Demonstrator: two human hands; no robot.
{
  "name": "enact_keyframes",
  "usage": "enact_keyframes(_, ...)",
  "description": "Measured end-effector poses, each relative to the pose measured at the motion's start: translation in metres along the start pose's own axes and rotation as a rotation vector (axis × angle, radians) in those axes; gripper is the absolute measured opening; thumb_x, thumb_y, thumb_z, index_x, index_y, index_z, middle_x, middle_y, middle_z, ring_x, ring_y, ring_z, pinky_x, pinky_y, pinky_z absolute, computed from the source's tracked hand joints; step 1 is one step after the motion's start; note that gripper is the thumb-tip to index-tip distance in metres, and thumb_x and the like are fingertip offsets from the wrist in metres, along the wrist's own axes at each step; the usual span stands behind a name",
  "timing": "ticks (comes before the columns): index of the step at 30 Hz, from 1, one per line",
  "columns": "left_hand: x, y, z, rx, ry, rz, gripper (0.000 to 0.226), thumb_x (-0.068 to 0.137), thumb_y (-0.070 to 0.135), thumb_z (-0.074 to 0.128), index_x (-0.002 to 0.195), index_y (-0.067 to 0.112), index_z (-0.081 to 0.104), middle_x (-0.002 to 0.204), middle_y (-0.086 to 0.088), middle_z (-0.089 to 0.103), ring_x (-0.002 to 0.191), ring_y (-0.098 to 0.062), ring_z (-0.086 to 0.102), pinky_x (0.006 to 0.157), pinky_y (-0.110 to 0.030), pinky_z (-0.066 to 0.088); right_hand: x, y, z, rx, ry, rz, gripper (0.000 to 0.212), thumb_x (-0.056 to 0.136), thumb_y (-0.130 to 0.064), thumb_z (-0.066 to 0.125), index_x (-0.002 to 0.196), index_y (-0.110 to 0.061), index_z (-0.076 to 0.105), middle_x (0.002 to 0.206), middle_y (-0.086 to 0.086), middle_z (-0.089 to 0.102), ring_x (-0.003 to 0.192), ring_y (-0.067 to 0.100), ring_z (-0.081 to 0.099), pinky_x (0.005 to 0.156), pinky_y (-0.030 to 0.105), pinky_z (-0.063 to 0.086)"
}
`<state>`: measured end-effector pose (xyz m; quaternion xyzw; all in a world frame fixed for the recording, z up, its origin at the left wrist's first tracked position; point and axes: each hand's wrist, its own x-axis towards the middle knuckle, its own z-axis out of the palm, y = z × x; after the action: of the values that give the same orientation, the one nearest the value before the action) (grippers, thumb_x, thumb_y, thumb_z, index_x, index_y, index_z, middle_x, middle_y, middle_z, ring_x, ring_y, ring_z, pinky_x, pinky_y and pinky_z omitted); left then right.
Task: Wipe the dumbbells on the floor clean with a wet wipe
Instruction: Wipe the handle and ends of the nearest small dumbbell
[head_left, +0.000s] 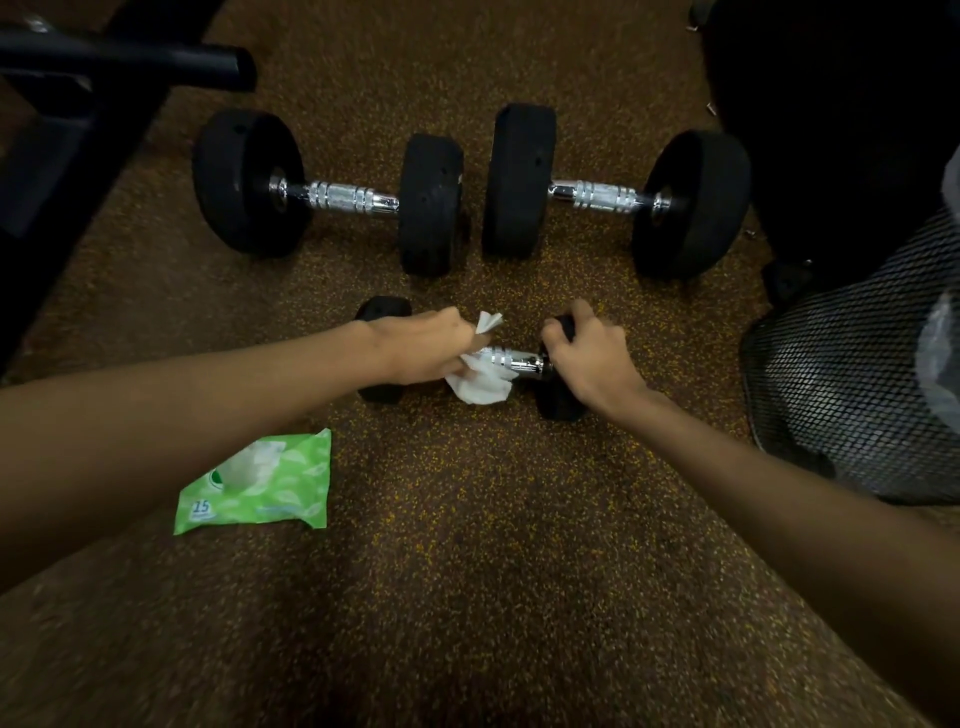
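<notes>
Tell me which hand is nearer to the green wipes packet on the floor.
Left. The left hand, holding the wet wipe on the small dumbbell, is just beyond the packet; the right hand grips its right weight, farther away.

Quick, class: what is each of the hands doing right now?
Left hand: closed, holding the wipe on the handle of the small dumbbell.
Right hand: closed, gripping the end weight of the same dumbbell.

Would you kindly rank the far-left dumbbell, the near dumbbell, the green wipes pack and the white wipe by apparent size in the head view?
1. far-left dumbbell
2. near dumbbell, partly covered
3. green wipes pack, nearer the camera, so its place against 2 is unsure
4. white wipe, crumpled
</notes>
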<state>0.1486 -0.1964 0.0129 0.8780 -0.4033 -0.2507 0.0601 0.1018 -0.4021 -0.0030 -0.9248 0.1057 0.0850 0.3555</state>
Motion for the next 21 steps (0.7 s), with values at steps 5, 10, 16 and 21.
enact_keyframes(5,-0.002,0.002,-0.017,-0.216,0.188,-0.119,0.082,0.092,0.010,0.053,0.149,0.037,0.002,0.092,-0.008,0.061,0.065,-0.025,0.062,0.061,-0.040,0.055,0.002,0.001,0.000,-0.005,0.000,0.009,0.034,0.094,-0.039,0.043,0.111,-0.010,0.050,0.107,0.022,0.059,0.097,0.035,0.055,0.077,0.030,0.036)
enact_keyframes(10,0.009,0.006,-0.027,-0.119,0.389,-0.322,0.038,0.090,-0.001,0.049,0.127,0.006,0.050,0.103,-0.015,0.061,0.078,-0.022,0.056,0.061,-0.030,0.044,0.001,-0.001,-0.001,-0.011,-0.011,0.011,0.035,0.095,-0.038,0.041,0.111,-0.009,0.049,0.106,0.022,0.058,0.095,0.033,0.053,0.075,0.030,0.033)
enact_keyframes(16,0.014,0.015,-0.004,-0.163,-0.062,-0.265,0.021,0.094,0.011,0.044,0.110,0.012,0.057,0.083,-0.001,0.052,0.076,-0.020,0.058,0.065,-0.032,0.044,0.002,0.000,0.000,-0.021,0.001,-0.010,0.035,0.093,-0.041,0.041,0.108,-0.011,0.049,0.103,0.022,0.059,0.091,0.035,0.058,0.076,0.039,0.048)
enact_keyframes(21,-0.005,0.015,0.007,-0.173,0.107,-0.057,0.038,0.092,0.004,0.041,0.122,0.026,0.052,0.100,0.000,0.058,0.085,-0.017,0.057,0.074,-0.037,0.050,0.000,-0.001,0.001,-0.042,0.008,0.001,0.036,0.093,-0.043,0.040,0.111,-0.013,0.049,0.104,0.020,0.059,0.089,0.032,0.058,0.077,0.039,0.049)
